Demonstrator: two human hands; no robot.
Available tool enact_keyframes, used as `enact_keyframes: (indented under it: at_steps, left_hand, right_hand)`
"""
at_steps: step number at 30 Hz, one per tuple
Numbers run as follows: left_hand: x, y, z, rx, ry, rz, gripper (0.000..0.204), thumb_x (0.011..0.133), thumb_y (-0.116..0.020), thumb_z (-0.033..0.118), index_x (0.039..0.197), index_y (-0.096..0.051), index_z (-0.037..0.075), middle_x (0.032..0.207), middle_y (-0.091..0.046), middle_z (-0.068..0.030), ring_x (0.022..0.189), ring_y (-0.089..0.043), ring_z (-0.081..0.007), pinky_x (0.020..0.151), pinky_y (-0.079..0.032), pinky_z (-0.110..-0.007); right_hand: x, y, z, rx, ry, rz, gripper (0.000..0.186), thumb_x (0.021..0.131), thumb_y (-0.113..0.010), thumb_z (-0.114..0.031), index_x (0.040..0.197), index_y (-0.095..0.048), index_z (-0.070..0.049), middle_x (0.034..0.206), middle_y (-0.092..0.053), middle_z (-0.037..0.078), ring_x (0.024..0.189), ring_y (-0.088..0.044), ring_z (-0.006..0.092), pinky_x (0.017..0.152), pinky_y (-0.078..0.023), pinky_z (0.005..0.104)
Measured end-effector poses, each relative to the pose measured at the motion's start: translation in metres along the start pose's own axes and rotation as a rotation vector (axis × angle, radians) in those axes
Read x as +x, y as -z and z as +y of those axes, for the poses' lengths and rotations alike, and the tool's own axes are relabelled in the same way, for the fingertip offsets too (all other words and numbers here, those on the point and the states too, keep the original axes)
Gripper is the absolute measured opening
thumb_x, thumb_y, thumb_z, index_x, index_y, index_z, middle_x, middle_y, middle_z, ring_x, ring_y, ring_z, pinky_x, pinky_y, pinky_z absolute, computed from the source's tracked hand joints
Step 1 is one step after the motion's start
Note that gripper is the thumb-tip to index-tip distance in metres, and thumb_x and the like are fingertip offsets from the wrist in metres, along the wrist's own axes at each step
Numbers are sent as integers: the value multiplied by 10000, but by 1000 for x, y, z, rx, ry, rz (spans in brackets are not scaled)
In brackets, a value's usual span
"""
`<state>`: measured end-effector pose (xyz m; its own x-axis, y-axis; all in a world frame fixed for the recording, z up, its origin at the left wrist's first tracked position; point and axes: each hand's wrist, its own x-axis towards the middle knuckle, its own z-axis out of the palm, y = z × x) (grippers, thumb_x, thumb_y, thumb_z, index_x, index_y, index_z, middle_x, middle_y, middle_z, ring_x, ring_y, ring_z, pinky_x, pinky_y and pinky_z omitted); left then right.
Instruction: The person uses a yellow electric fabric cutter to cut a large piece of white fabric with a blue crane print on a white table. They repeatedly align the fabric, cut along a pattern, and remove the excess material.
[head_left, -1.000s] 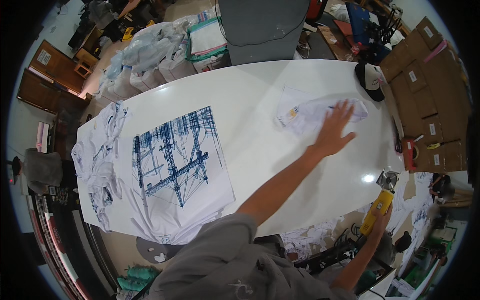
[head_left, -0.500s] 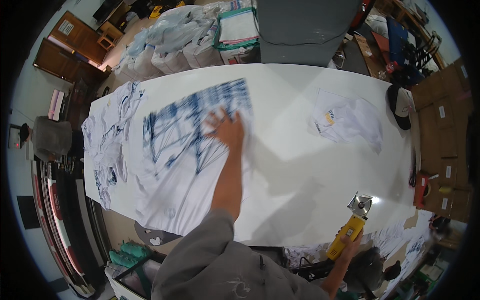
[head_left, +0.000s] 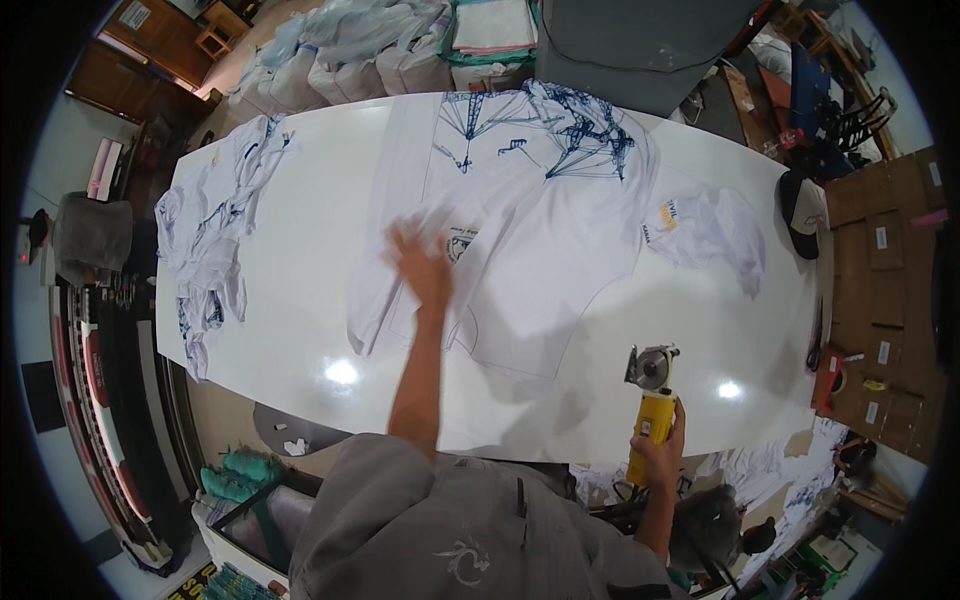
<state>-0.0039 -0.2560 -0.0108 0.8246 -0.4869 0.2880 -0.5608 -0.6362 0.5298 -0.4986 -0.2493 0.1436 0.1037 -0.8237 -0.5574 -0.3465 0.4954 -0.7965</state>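
A large white fabric panel (head_left: 560, 260) with a blue line pattern lies across the middle of the table, its far part bunched up. A small dark-and-yellow print shows near its left side. My left hand (head_left: 422, 268) is over the left part of this panel, blurred by motion, its fingers apart and holding nothing. In my right hand (head_left: 662, 452) is a yellow handheld electric fabric cutter (head_left: 653, 415), gripped by its body. Its round metal blade points up and away, over the table's near right part, apart from the panel.
The white table (head_left: 300, 270) carries crumpled white-and-blue fabric pieces (head_left: 225, 215) at the left and a smaller white piece (head_left: 710, 235) at the right. A cap (head_left: 803, 213) and scissors (head_left: 815, 340) are by the right edge. Wrapped bundles (head_left: 350, 75) stand beyond the far edge.
The fabric panel has moved from the left to the table's middle and lies spread differently. My left hand has shifted left and nearer. The cutter has moved left and up in my right hand.
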Motion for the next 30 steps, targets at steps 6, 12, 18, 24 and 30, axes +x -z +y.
enact_keyframes:
  at_steps: [6,12,18,24,30]
  left_hand:
    - [-24,126,-216,596,60,-394,675,1114,-344,547,1703,-238,236,1786,-158,-19,1644,-89,-343,1261,-17,-703]
    - [66,190,-306,1049,233,-277,689,1105,-368,546,1688,-279,189,1786,-127,-100,1633,-47,-427,1196,-24,-800]
    - [-18,160,-246,517,87,54,789,1042,-547,538,1648,-335,80,1766,-154,-170,1628,-63,-438,1210,-96,-772]
    - [-236,177,-86,-294,-372,-502,496,948,-733,259,1398,-621,83,1187,-647,-159,1122,-600,-335,962,-479,-472]
    - [-330,189,-34,3,-365,-674,582,946,-718,493,1432,-585,202,1209,-592,-104,1123,-551,-303,959,-439,-467]
  right_hand:
    - [-15,-35,2,-27,36,-106,1064,664,-747,12,1617,-275,9,1297,-600,178,1099,-645,276,913,-572,391]
    - [-47,-72,7,-178,83,-212,1072,681,-759,-37,1631,-263,-24,1292,-625,195,1111,-662,290,928,-571,406]
    - [-55,-94,18,-568,204,-354,1051,713,-766,-71,1641,-274,-103,1359,-634,252,1195,-665,403,1021,-537,440]
    - [-20,-88,-1,-919,490,-605,955,766,-749,-93,1631,-347,-141,1464,-587,242,1298,-602,448,1067,-516,462]
    - [18,-78,-21,-1192,594,-928,974,774,-739,-121,1655,-338,-224,1371,-621,209,1156,-657,440,996,-556,451]
